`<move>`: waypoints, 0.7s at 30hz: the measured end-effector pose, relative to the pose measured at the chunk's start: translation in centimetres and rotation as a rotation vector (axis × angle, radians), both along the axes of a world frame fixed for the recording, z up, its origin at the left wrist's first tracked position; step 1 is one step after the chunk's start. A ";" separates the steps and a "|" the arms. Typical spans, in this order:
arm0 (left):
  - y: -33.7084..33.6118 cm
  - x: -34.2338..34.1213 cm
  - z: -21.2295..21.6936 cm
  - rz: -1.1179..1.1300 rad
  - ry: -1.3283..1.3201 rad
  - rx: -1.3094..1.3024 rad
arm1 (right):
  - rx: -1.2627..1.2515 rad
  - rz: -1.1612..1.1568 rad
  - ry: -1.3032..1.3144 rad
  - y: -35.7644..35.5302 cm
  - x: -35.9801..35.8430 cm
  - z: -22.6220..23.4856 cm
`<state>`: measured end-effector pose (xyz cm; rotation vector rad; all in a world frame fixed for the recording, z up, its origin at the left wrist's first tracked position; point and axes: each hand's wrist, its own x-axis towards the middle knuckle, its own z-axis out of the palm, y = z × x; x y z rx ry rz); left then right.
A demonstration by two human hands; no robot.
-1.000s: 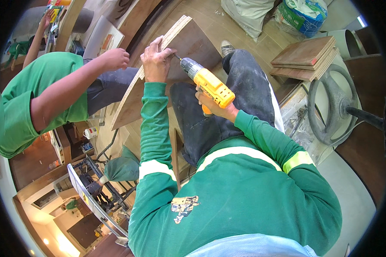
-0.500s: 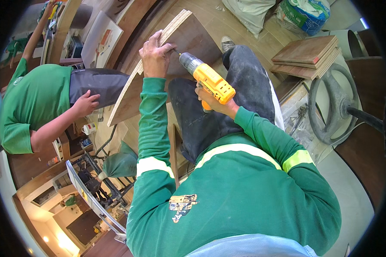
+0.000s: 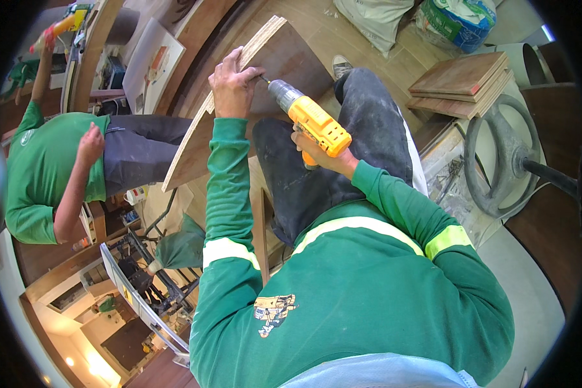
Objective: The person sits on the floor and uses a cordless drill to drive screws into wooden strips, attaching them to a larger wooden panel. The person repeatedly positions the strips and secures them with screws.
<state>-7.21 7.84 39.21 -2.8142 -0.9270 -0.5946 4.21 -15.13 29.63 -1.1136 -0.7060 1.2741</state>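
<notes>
Gripping the yellow drill (image 3: 310,119) by its handle, my right hand (image 3: 313,150) is closed around it, the bit pointing at the brown board (image 3: 284,64) just beside my left hand (image 3: 233,84). My left hand is clamped over the board's pale upper edge, fingers curled across it, steadying the panel where it stands tilted in front of my knees. I judge the board stiff and fairly heavy, its brown face smooth and likely slippery, so the raw layered edge is the better place to hold it. The drill looks dense and top-heavy; the handle is the only sensible grip. Beyond my right hand lies a stack of brown boards (image 3: 462,84), with a dark ringed wheel (image 3: 498,155) nearer me. Further out past the board sit a pale sack (image 3: 375,19) and a green and blue bag (image 3: 459,22). Off to my left, a co-worker's hand (image 3: 92,143) rests at a green-shirted side
</notes>
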 end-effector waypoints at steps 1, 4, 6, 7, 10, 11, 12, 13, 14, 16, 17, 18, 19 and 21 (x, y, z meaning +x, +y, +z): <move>0.0 0.0 0.0 -0.002 0.000 0.001 | 0.010 -0.007 -0.006 0.1 0.0 0.1; 0.6 -0.3 -0.4 -0.012 -0.040 0.008 | 0.015 -0.003 0.008 0.1 -0.1 -0.1; 0.5 -0.2 -0.5 -0.016 -0.041 0.000 | 0.011 0.022 0.004 0.2 -0.1 -0.6; 0.5 -0.2 -0.5 -0.018 -0.041 -0.004 | 0.007 0.042 -0.011 0.1 0.0 -0.8; -0.2 0.2 0.2 0.013 -0.012 -0.038 | -0.014 0.066 -0.002 0.0 0.0 -1.1; -0.3 0.2 0.2 0.018 -0.011 -0.029 | -0.020 0.073 0.008 0.0 0.0 -1.1; -0.4 0.1 0.2 0.022 -0.010 -0.019 | -0.025 0.081 0.018 -0.1 0.0 -1.1; -0.4 0.1 0.2 0.025 -0.009 -0.009 | -0.028 0.092 0.024 -0.1 0.1 -1.0; -0.4 0.1 0.2 0.020 -0.011 -0.015 | -0.032 0.101 0.031 -0.1 0.1 -0.9; -0.5 0.2 0.3 0.010 -0.015 -0.026 | 0.024 0.020 0.019 0.0 -0.3 -0.6; -0.4 0.2 0.2 0.004 -0.024 -0.023 | 0.038 -0.001 0.004 -0.1 -0.3 -0.6; -0.4 0.2 0.1 -0.003 -0.032 -0.019 | 0.053 -0.023 -0.011 0.0 -0.5 -0.7; -0.4 0.2 0.0 -0.009 -0.040 -0.016 | 0.054 -0.026 -0.033 0.0 -0.5 -0.7; -0.4 0.1 0.0 -0.008 -0.028 -0.012 | 0.049 -0.007 -0.087 0.0 -0.3 -0.7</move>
